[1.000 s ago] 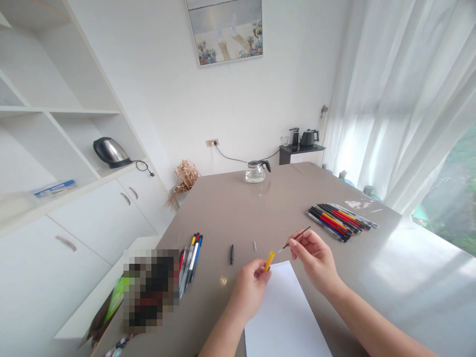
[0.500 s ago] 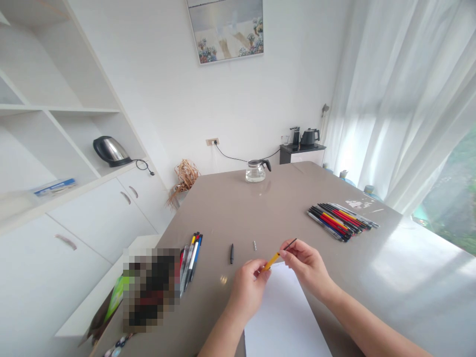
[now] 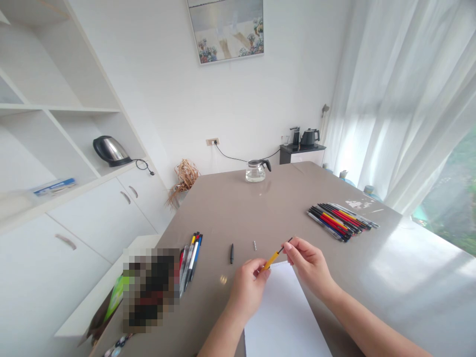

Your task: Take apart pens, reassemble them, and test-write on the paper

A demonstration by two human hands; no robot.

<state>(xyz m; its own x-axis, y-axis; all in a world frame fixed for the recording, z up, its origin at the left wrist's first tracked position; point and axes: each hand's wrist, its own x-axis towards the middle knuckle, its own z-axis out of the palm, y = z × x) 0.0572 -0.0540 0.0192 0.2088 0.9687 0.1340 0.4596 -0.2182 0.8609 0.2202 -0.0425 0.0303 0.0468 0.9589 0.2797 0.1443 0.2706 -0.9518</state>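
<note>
Pinching a yellow pen barrel [image 3: 271, 259] in its fingertips, the left hand [image 3: 247, 287] holds it just above a white sheet [image 3: 282, 312] on the tabletop [image 3: 230, 213]. The right hand [image 3: 310, 263] grips a thin black refill [image 3: 286, 243] that meets the barrel's far end. A black pen piece [image 3: 231, 253] and a small metal part [image 3: 255, 245] lie nearby.

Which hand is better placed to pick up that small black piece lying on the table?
Probably the left. The left hand, gripping the yellow pen barrel, lies nearest the small black piece; the right hand is farther off, pinching the thin black refill poking from the barrel.
</note>
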